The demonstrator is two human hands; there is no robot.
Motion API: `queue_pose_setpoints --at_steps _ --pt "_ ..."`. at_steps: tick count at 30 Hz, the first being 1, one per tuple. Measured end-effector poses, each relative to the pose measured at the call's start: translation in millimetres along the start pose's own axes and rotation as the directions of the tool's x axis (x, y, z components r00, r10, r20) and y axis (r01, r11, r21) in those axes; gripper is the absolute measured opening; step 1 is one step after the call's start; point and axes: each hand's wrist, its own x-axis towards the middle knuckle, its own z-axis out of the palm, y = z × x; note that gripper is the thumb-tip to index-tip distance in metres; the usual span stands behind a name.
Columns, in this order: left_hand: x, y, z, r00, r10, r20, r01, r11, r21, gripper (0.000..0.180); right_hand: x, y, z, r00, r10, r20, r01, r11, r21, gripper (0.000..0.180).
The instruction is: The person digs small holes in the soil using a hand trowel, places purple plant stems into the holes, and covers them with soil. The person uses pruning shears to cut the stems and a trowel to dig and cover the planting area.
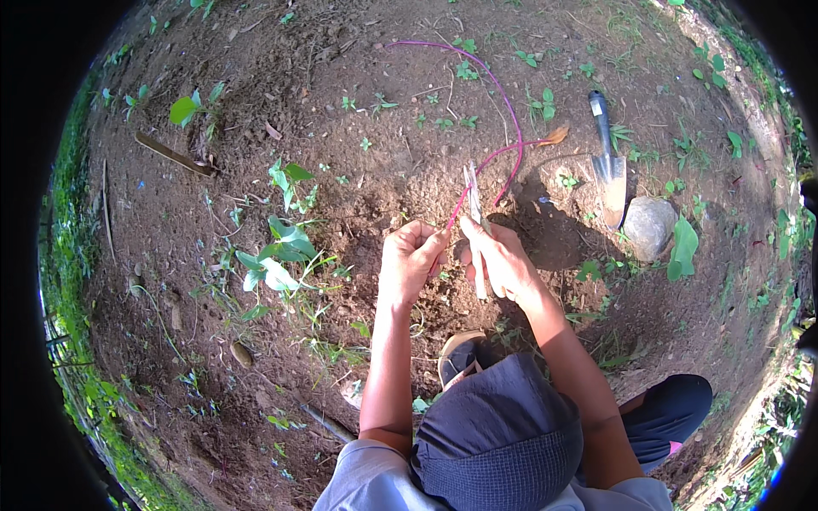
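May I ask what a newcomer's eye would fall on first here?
Probably the magenta strand looping across upper centre, pinched at its lower part by the left hand. Next, the metal tool in the right hand, just below centre. To the right, a trowel lies beside a pale rock.

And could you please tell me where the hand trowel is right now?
In the head view, the hand trowel lies on the right side, ahead and to the right of the right hand, its blade tip close beside the grey stone.
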Motion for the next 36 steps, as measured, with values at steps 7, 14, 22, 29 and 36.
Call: queue_pose_setpoints --at_steps 7,14,22,29,36 --pt "-3.8 -0.7 -1.2 1.0 -0.004 -0.004 0.004 0.999 0.032 0.017 3.9 16.1 -11.5 0.876 -0.413 0.249 0.48 0.698 -0.531 0.059" --pt "-8.7 -0.7 -7.2 0.999 -0.027 -0.021 0.028 0.999 0.023 0.015 -7.7 3.6 -1.2 0.986 -0.128 0.109 0.141 0.983 -0.12 0.039" --pt "-8.0 -2.3 -10.0 0.999 -0.028 -0.016 0.029 0.999 0.046 0.015 -9.6 -5.5 2.4 0.997 0.021 0.074 -0.021 1.0 0.003 0.043" --pt "-7.0 -4.4 -8.0 0.999 -0.013 -0.038 0.014 0.999 0.035 0.016 -7.7 7.0 -3.6 0.959 -0.26 0.115 0.28 0.934 -0.223 0.038" --pt "-7.8 -4.3 -6.2 0.999 -0.026 -0.042 0.028 0.998 0.049 0.016 -12.7 5.9 -1.2 0.997 -0.055 0.06 0.058 0.997 -0.049 0.035"
